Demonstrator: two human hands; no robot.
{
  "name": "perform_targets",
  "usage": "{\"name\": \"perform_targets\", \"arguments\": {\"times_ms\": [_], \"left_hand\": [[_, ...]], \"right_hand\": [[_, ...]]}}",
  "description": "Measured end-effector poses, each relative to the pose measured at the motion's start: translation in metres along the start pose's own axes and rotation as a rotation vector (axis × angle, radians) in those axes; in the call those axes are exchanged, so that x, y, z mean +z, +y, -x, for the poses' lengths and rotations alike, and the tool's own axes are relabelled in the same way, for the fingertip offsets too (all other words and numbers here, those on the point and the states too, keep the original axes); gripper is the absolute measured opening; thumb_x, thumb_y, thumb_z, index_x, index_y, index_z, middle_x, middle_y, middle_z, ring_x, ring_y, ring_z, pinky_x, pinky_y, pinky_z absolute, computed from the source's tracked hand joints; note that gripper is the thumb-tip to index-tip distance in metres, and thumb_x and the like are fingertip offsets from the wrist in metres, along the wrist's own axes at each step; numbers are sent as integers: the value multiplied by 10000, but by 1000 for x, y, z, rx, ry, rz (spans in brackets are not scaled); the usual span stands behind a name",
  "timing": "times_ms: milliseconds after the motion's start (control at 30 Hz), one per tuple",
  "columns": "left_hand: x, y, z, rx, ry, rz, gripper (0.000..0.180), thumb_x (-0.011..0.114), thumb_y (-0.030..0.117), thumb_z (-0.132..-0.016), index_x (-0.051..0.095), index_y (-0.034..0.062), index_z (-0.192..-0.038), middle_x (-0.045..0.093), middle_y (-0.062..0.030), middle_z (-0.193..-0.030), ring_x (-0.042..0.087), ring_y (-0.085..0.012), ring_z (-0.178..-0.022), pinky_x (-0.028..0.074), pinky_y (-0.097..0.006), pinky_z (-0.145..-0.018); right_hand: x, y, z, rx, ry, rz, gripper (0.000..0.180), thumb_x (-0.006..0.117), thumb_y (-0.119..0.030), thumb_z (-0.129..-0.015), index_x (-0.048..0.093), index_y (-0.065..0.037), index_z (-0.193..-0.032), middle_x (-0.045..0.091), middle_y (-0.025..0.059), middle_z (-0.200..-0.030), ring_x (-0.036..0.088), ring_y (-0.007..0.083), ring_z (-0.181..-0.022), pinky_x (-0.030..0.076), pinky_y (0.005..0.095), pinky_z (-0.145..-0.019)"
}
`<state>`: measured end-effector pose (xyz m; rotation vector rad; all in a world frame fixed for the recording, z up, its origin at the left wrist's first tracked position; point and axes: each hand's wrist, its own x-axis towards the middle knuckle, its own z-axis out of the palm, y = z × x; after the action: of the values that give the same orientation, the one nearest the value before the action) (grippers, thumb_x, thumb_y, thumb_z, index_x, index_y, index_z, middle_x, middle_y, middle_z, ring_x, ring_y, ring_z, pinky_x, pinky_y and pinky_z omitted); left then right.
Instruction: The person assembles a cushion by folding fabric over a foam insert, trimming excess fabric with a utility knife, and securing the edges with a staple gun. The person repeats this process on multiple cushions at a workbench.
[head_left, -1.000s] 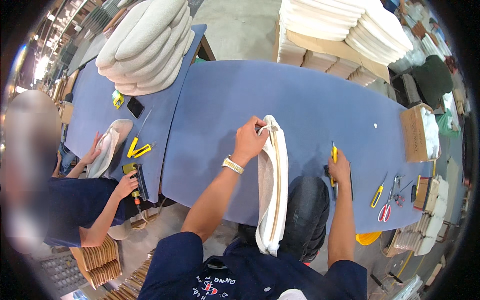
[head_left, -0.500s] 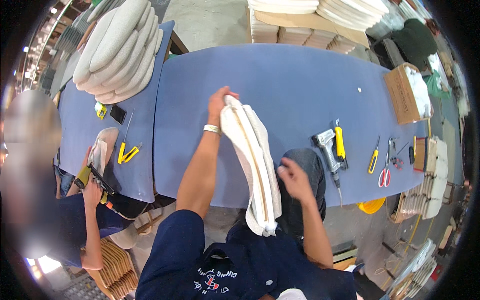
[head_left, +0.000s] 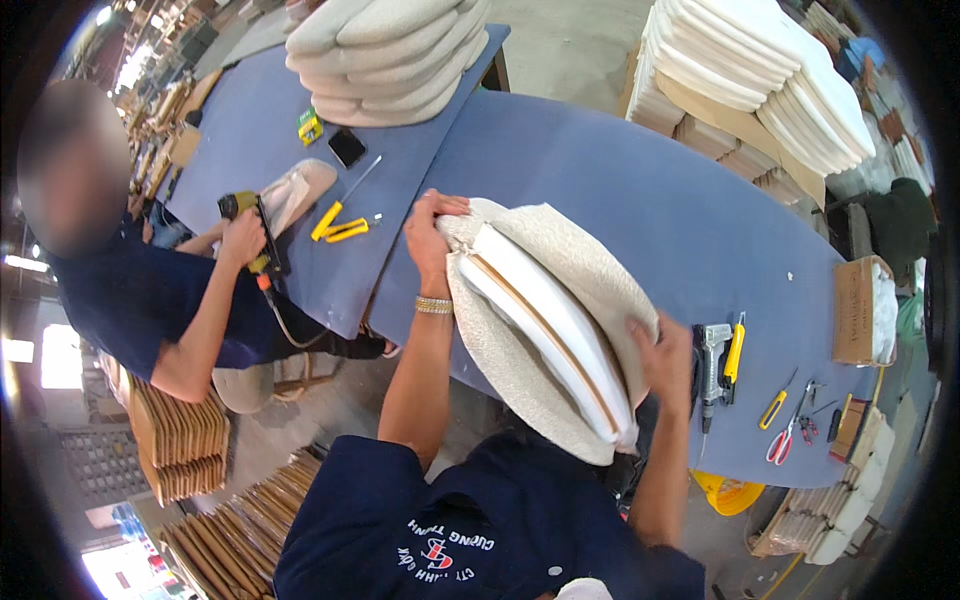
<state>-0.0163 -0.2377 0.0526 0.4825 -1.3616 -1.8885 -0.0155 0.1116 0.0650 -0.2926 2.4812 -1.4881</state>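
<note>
We now hold the seat cushion [head_left: 545,325] tilted at frame centre over the blue table [head_left: 640,180]; left hand [head_left: 428,235] grips its far end, right hand [head_left: 665,360], off the staple gun [head_left: 712,355], clasps the near edge.

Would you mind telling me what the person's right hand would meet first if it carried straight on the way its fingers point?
The right hand already grips the seat cushion; pressing on, it would likely meet the cushion's white foam edge, though depth is unclear.
</note>
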Motion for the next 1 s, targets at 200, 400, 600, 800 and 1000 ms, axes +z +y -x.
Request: {"name": "perform_targets", "arguments": {"times_ms": [200, 400, 600, 800, 1000], "left_hand": [[-22, 46, 60, 68, 342, -282, 526, 480, 270, -1030, 662, -47, -651, 695, -145, -717, 655, -257, -771, 478, -377, -870], [-82, 13, 67, -174, 540, -571, 524, 524, 297, -1012, 677, -69, -670, 713, -142, -747, 622, -230, -648, 480, -390, -702], [-219, -55, 85, -386, 461, -164, 432, 569, 311, -1013, 713, -50, -823, 698, -115, -799, 645, -215, -736, 526, -351, -759], [-274, -47, 112, -400, 457, -40, 361, 519, 240, -1019, 655, -2, -788, 709, -174, -890, 681, -303, -923, 529, -462, -947], [-293, -44, 102, -441, 332, -36, 341, 538, 235, -1012, 622, 29, -752, 697, -147, -868, 683, -291, -950, 519, -473, -968]], "right_hand": [[-31, -91, -65, -251, 25, 116, 188, 754, -198, -919, 753, -15, -959, 679, -2, -713, 528, 86, -615, 456, 275, -602], [11, -116, -61, -536, -482, 271, 294, 758, -250, -921, 715, -49, -1131, 707, 103, -1105, 668, 191, -921, 536, 322, -798], [5, 54, 64, 28, 46, 294, 401, 670, -270, -997, 624, -52, -1331, 627, 162, -1301, 661, 256, -1097, 559, 358, -862], [19, 59, 167, 464, 141, -182, 313, 600, -160, -1032, 640, -32, -1314, 641, 126, -1251, 665, 153, -799, 558, 285, -670], [43, 34, 185, 101, 211, -106, 308, 735, 1, -886, 707, -43, -1189, 582, 141, -1403, 677, 138, -952, 564, 255, -793]]}}
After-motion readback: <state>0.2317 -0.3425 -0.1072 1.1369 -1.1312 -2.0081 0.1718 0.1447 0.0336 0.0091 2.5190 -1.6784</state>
